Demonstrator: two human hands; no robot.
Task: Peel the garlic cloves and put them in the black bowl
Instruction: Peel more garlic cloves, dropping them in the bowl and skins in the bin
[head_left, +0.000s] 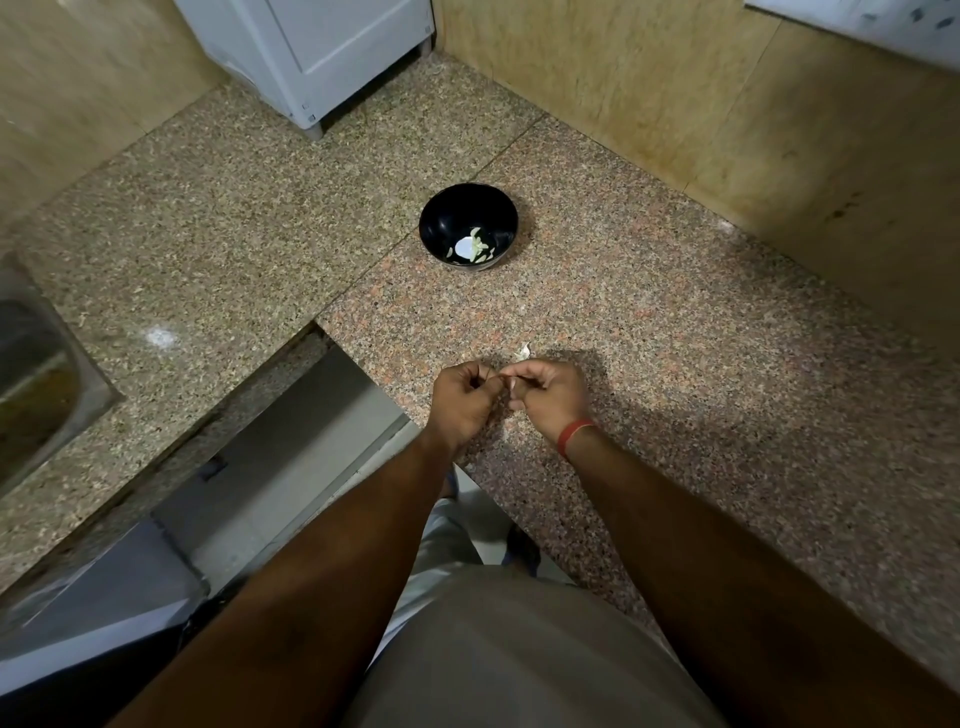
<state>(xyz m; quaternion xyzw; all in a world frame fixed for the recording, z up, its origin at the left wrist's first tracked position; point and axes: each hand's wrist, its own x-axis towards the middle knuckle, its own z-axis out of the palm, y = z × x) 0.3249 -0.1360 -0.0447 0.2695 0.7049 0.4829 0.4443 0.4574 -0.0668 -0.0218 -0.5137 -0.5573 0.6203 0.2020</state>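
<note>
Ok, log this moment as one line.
step: peeling | left hand, right hand: pinching garlic clove together | black bowl: some peeled cloves inside

Lighting: dim and warm, from overhead, giving one round white glare spot inside the black bowl (468, 226) and a fainter sheen on the granite counter (649, 322) well to the bowl's left. Shadows: soft, cast on the counter right of the hands, nearer the camera than the bowl. Quality: wide-angle bending of counter edges toward the borders; corners darker, slightly soft.

Peeled cloves (480, 244) in black bowl (441, 218)
</note>
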